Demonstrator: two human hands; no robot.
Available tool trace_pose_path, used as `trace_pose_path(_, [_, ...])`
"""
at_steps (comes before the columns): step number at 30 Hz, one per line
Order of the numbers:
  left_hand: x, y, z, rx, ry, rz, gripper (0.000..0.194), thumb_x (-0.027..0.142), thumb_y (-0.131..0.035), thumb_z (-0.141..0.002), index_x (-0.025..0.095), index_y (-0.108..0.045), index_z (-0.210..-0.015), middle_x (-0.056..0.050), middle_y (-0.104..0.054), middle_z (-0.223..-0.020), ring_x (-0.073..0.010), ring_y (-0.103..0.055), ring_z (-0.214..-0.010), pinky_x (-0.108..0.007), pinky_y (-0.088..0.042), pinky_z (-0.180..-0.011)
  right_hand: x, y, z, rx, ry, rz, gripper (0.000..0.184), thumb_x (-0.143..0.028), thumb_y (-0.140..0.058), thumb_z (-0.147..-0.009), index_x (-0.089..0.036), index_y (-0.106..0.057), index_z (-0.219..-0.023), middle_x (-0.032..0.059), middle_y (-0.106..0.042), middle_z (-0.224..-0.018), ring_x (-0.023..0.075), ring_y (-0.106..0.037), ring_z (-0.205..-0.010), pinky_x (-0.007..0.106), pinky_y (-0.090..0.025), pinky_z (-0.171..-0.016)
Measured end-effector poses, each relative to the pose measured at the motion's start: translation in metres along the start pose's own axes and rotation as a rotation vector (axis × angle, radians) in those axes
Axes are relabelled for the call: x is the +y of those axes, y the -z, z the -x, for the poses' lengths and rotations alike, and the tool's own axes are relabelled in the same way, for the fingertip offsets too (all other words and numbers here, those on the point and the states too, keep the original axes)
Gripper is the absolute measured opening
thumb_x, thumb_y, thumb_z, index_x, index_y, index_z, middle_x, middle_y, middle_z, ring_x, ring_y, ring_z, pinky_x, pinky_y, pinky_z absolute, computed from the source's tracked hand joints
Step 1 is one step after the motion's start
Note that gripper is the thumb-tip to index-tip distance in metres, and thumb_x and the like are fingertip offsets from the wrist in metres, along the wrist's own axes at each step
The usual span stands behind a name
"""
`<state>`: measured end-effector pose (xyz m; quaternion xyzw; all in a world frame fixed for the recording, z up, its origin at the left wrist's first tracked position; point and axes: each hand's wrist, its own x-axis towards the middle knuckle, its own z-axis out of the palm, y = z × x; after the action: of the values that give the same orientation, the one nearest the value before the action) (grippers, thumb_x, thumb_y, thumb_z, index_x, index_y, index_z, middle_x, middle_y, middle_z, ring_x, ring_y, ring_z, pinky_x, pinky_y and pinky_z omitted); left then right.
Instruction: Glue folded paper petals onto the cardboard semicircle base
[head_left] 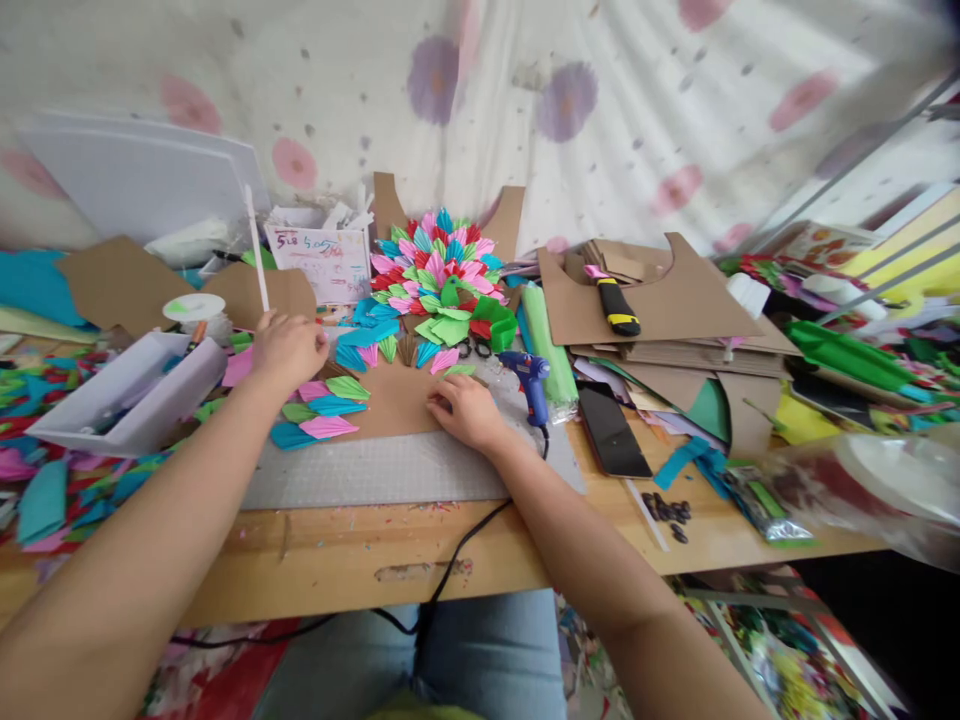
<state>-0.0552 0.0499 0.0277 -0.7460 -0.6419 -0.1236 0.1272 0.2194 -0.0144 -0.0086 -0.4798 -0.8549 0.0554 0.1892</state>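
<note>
My left hand (289,350) is closed at the left of the work area, around the lower end of a thin white stick (257,250) that stands up, slightly tilted. My right hand (466,410) rests on a brown cardboard piece (397,400), fingers curled together; whatever they may hold is hidden. Pleated paper petals in pink, blue and green (330,405) line the cardboard's left and upper edges. Behind it stands cardboard covered with colourful petals (435,260). Right of my right hand is a blue glue gun (529,380). Black-handled scissors (474,348) lie partly covered behind it.
A grey cutting mat (360,475) lies under the cardboard. At left are a white tray (127,400) and loose paper pieces. To the right sit a black phone (613,430), stacked cardboard (660,310) and a yellow-black cutter (616,308). A black cord (450,575) crosses the table's front edge.
</note>
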Motion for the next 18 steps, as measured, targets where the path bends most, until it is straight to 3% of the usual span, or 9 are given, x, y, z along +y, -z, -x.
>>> trace_pose_path(7, [0.022,-0.006,-0.007,-0.054,-0.029,0.077,0.022,0.028,-0.054,-0.074,0.020,-0.066,-0.091,-0.007,-0.064,-0.107,-0.0254,-0.054,-0.109,-0.039,-0.029,-0.104,0.006,0.001,0.001,-0.048,0.000,0.010,0.014,-0.024,-0.056,-0.084,-0.017,-0.065,-0.091,0.0066,-0.064,-0.093,0.0189,-0.055,-0.090,0.029,-0.040,-0.082])
trace_pose_path(18, [0.052,-0.019,-0.026,-0.021,-0.033,0.218,0.021,0.025,-0.059,-0.073,0.018,-0.065,-0.092,-0.008,-0.064,-0.100,-0.0257,-0.056,-0.101,-0.036,-0.041,-0.089,0.005,0.003,0.000,-0.049,-0.012,0.012,0.015,-0.024,-0.053,-0.085,-0.017,-0.066,-0.091,0.0069,-0.065,-0.094,0.0183,-0.056,-0.091,0.029,-0.041,-0.083])
